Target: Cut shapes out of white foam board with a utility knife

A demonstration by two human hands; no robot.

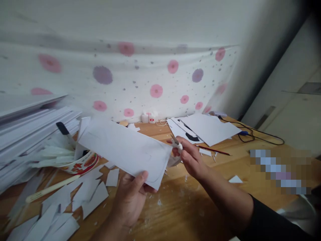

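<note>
A long white sheet with faint curved pencil lines is held up above the wooden table, tilted down to the right. My left hand grips its lower edge, thumb on top and fingers beneath. At the sheet's right end, my right hand is closed around a small cutting tool with a white wrapped grip and a thin metal blade pointing up and left. The blade is close to the sheet's upper right corner; whether it touches is unclear.
White offcuts lie at the left by a red-and-white bowl of plastic strips. Stacked boards stand behind. Large sheets, a dark red pencil and black cable are at the right. Small white bottles stand by the wall.
</note>
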